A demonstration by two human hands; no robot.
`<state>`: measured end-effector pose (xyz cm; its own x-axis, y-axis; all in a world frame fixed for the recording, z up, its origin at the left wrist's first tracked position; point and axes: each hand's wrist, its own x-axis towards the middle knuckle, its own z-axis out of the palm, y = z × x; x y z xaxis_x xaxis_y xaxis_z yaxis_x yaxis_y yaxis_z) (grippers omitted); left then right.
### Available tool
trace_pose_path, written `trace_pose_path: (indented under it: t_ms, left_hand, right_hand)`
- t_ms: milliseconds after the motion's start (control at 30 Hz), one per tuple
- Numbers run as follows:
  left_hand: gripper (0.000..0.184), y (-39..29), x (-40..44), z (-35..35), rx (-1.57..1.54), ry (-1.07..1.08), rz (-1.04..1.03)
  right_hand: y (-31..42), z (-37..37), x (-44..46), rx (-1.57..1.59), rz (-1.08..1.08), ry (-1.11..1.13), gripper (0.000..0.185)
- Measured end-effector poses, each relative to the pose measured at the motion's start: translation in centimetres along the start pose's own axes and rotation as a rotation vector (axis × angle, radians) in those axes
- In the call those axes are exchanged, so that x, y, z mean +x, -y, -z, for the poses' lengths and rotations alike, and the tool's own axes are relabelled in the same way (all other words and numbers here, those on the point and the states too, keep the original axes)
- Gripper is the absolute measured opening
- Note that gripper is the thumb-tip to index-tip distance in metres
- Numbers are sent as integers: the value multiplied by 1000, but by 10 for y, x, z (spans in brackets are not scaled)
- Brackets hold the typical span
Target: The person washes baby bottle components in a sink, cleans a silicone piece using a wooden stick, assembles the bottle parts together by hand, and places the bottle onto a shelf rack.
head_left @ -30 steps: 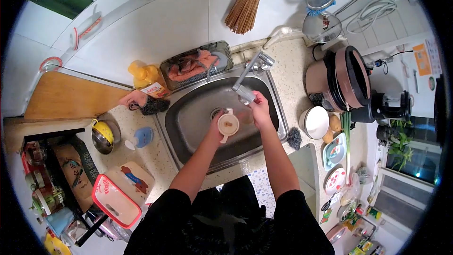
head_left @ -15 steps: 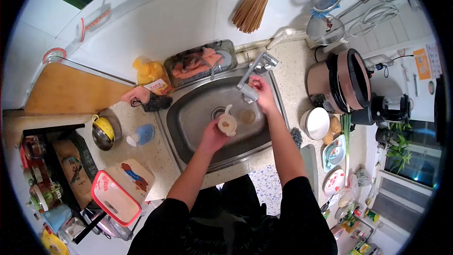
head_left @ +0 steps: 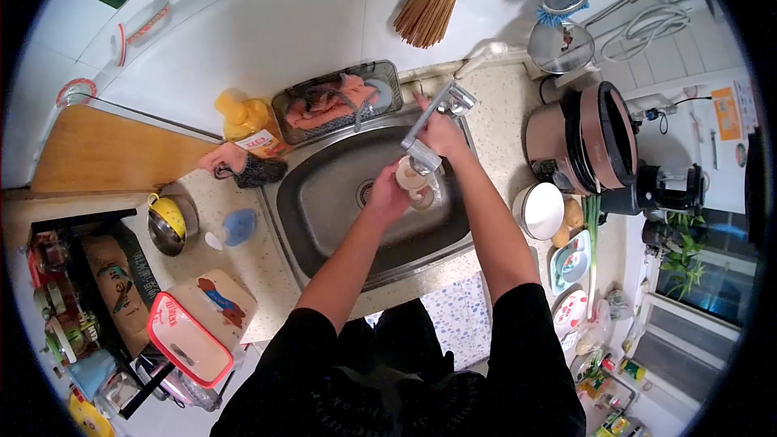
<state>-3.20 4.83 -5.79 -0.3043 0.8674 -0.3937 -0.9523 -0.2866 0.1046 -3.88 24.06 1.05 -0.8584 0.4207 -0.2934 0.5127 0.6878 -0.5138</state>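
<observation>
My left hand point(head_left: 392, 197) is closed around a small cream cup point(head_left: 411, 176) with a curved handle, held right under the faucet point(head_left: 422, 155) head. The faucet head hides part of the cup. My right hand point(head_left: 441, 133) is at the faucet, partly behind its spout, with a finger stretched out past it; its other fingers are mostly hidden. A pale round piece point(head_left: 422, 200) lies in the steel sink point(head_left: 324, 231) below the cup, partly covered.
Behind the sink stand a wire basket point(head_left: 279, 105) with an orange cloth and a yellow soap bottle point(head_left: 251, 124). To the left are a dark scrubber point(head_left: 261, 171), a blue bottle point(head_left: 239, 227) and a metal bowl point(head_left: 166, 237). A white bowl point(head_left: 543, 211) and rice cooker point(head_left: 558, 137) stand right.
My left hand has brought the cup right and up, from over the drain to under the faucet. My right hand has moved up along the spout. The view has shifted slightly.
</observation>
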Motion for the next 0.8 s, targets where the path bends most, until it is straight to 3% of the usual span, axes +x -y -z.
trace_pose_path:
  t_ms: [67,167,267,467,533,667,800]
  left_hand:
    - [46,2,-1,4,-75,-2,11]
    - [48,1,2,19,-122,213,22]
    - [48,-1,-12,6,-114,-26,-26]
    - [42,-13,-38,14,-58,-179,-82]
    - [42,-18,-46,28,7,-274,-116]
    - [41,-36,-72,35,247,-421,-224]
    - [46,-48,-87,36,718,-535,-390]
  right_hand:
    - [10,7,-2,-71,-55,1,87]
    - [21,15,-4,-233,-97,4,87]
    - [35,29,-10,-173,-236,-41,86]
    - [-37,-35,-31,590,20,-212,58]
    - [-53,-62,-62,803,-9,-294,32]
    - [-42,-96,-125,801,-266,-205,17]
    - [-19,-119,-157,992,-195,-208,15]
